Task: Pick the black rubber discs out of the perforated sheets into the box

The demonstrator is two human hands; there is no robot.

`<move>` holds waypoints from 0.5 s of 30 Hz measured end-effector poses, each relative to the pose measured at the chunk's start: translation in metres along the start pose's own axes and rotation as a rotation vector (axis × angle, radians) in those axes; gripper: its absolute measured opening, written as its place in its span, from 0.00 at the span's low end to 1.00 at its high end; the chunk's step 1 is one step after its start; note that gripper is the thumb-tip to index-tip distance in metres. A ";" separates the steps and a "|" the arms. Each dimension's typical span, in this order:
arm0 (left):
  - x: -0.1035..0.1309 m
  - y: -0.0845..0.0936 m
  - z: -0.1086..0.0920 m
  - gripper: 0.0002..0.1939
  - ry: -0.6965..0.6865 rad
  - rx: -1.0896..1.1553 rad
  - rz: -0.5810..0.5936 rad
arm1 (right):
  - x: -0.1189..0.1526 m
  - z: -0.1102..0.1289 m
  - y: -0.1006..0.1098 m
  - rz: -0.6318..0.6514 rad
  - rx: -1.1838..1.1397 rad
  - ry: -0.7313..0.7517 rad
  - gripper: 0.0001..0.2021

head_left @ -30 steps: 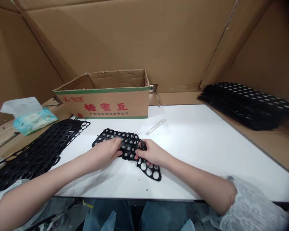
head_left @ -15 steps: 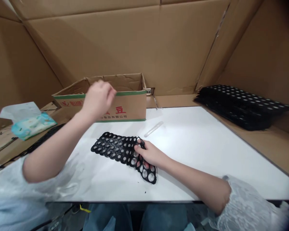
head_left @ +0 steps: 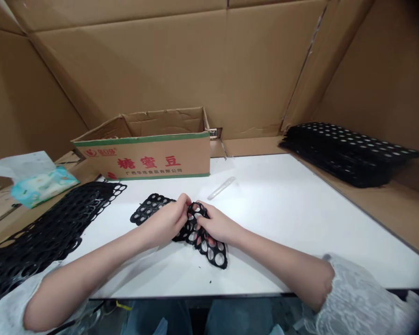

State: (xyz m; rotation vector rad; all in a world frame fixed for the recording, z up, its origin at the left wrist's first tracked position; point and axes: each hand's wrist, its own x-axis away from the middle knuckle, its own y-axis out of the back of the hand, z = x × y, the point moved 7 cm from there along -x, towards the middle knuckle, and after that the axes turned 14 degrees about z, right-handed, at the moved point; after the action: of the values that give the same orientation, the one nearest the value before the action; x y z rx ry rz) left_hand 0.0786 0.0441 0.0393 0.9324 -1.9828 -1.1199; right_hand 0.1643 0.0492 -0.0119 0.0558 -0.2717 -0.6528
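Closest in, the person's legs in blue cloth (head_left: pixel 160 321) show below the near edge of a white table (head_left: pixel 275 223). Two dark specks lie on the table just in front of the hands.

Past them is the black sheet (head_left: pixel 192 236), punched all over with round holes. It rests on the table in front of the person, bent up between the hands, with one end splayed out toward the near right and the other reaching away to the left. The right hand (head_left: pixel 217 224) is clamped on it, thumb on top, a fold bunched under the fingers. The left hand (head_left: pixel 172 217) has its fingers drawn together against it close by; I cannot tell whether the fingertips grip the sheet or only press it.

It looks light and floppy, rubbery rather than brittle. The strips between holes are narrow and would probably stretch or tear if pulled singly, so a broad hold across several rows, or along the edge, seems safest.

Just beyond lies a clear plastic stick (head_left: pixel 221 188). Off left are more black sheets (head_left: pixel 52 228), with a tissue pack (head_left: pixel 43 185) behind. Farther back stand an open carton (head_left: pixel 150 160) and, to the right, a black pile (head_left: pixel 335 156), before the cardboard wall (head_left: pixel 136 70).
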 end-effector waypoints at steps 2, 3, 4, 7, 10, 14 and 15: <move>0.001 -0.006 -0.002 0.09 0.046 -0.045 -0.023 | 0.002 0.002 0.000 -0.006 0.001 -0.003 0.12; 0.001 -0.009 -0.004 0.09 0.064 -0.077 -0.029 | 0.003 0.004 -0.001 -0.005 0.000 -0.007 0.12; 0.002 -0.011 -0.005 0.09 0.071 -0.108 -0.031 | 0.003 0.005 -0.002 -0.006 -0.002 -0.009 0.13; 0.004 -0.012 -0.008 0.10 0.055 -0.171 -0.054 | 0.005 0.008 -0.001 -0.048 -0.013 0.000 0.16; 0.005 -0.010 -0.007 0.12 0.044 -0.142 -0.081 | 0.005 0.008 0.002 -0.134 -0.044 0.033 0.12; 0.004 -0.010 -0.004 0.13 0.062 -0.033 -0.104 | 0.003 0.006 0.003 -0.151 -0.100 0.075 0.09; 0.004 -0.010 -0.003 0.13 0.073 -0.018 -0.112 | 0.003 0.005 0.003 -0.145 -0.105 0.069 0.09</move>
State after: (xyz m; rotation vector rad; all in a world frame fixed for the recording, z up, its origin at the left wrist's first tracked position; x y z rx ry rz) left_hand 0.0822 0.0357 0.0323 1.0714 -1.8786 -1.1469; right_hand 0.1672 0.0497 -0.0054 -0.0026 -0.1674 -0.8067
